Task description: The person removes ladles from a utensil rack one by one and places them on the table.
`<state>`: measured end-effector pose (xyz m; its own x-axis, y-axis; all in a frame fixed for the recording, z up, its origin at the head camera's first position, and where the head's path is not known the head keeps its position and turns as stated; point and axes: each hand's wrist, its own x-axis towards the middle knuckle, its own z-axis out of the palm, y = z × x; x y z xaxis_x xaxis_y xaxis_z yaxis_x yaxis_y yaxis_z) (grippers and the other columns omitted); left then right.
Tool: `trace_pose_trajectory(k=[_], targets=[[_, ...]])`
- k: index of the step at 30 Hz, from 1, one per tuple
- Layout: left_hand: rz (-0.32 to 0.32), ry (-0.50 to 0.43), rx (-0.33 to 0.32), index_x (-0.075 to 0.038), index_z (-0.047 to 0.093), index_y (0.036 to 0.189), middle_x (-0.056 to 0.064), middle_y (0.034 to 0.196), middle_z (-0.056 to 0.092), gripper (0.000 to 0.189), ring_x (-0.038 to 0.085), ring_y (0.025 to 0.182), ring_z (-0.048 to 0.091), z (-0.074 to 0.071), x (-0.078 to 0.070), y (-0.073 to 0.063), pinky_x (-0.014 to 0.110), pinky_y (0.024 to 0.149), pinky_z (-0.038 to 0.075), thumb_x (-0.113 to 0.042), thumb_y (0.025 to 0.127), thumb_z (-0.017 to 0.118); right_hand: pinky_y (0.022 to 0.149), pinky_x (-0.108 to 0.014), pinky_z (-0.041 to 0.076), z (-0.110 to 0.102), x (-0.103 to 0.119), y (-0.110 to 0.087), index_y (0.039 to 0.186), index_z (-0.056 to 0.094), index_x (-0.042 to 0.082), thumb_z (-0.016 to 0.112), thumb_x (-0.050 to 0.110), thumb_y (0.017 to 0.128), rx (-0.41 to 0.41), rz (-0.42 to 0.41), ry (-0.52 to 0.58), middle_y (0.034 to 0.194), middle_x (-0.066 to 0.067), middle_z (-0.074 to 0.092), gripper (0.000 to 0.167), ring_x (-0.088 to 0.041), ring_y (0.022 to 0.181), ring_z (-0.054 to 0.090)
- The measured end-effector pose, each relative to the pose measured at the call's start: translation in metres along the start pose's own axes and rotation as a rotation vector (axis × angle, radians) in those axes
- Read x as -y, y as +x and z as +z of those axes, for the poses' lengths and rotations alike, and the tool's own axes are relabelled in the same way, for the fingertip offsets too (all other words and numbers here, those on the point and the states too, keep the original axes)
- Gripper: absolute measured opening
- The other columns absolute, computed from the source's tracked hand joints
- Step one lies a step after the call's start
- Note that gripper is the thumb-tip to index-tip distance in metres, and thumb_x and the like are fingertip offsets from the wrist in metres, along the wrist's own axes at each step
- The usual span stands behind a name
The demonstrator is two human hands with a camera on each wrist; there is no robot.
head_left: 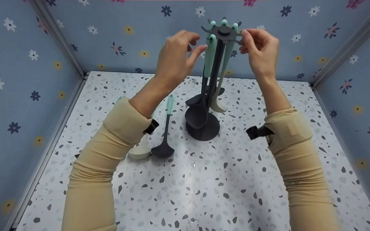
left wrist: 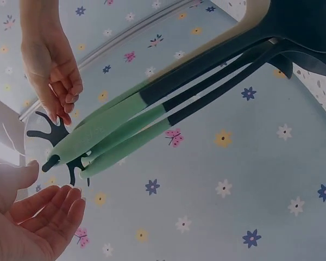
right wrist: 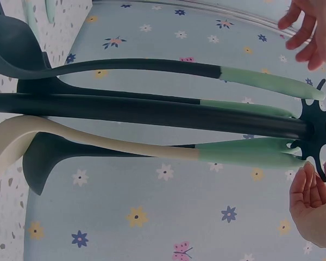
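A dark utensil rack stands upright, with several green-handled utensils hanging from its hooks. At the front hangs a dark ladle; a cream ladle hangs to its right, and dark heads show behind. My right hand pinches one hook arm of the rack's top between thumb and fingers. Just left of the front ladle's green handle is my left hand, its fingers loosely bent and apart from the handle, holding nothing.
On the speckled table lie another dark ladle and another cream ladle, the latter partly hidden by my left sleeve. Blue flowered panels enclose the back and both sides.
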<state>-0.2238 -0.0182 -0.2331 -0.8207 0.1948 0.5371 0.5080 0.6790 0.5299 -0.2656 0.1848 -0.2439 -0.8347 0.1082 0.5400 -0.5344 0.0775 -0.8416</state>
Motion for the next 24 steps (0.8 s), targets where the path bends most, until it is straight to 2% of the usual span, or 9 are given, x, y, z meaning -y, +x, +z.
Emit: trace_pose_trajectory(k=[6,13,19,24], targets=[[-0.017,0.04,-0.012,-0.006,0.062,0.103,0.003,0.094,0.059,0.029,0.01,0.083,0.055,0.004,-0.011,0.008,0.016,0.071,0.042,-0.03,0.09,0.051,0.06,-0.02,0.047,0.001,0.0,0.001,0.085,0.064,-0.001,0.058,0.003,0.085,-0.009,-0.01,0.007,0.073,-0.01,0.058,0.008,-0.016,0.059,0.052],[-0.044,0.056,-0.03,-0.007,0.065,0.095,0.002,0.088,0.062,0.026,0.009,0.074,0.053,0.01,-0.016,0.016,0.019,0.066,0.041,-0.027,0.091,0.05,0.058,-0.02,0.047,0.003,-0.001,0.001,0.08,0.064,0.002,0.057,0.002,0.085,-0.032,-0.086,-0.051,0.07,-0.008,0.059,0.009,-0.015,0.056,0.053],[-0.064,0.015,-0.038,-0.006,0.067,0.093,0.003,0.087,0.064,0.026,0.009,0.072,0.054,0.011,-0.018,0.019,0.019,0.064,0.041,-0.026,0.089,0.051,0.056,-0.02,0.047,0.004,0.002,0.0,0.079,0.062,-0.004,0.058,0.0,0.083,-0.071,-0.003,0.064,0.071,-0.012,0.059,0.006,-0.017,0.056,0.052],[-0.07,-0.009,-0.041,-0.005,0.067,0.094,0.004,0.087,0.065,0.025,0.01,0.073,0.056,0.012,-0.017,0.019,0.017,0.064,0.041,-0.023,0.089,0.051,0.055,-0.021,0.048,0.008,0.004,-0.003,0.077,0.061,-0.005,0.059,-0.002,0.082,-0.122,0.018,0.124,0.07,-0.015,0.059,0.006,-0.018,0.054,0.053]])
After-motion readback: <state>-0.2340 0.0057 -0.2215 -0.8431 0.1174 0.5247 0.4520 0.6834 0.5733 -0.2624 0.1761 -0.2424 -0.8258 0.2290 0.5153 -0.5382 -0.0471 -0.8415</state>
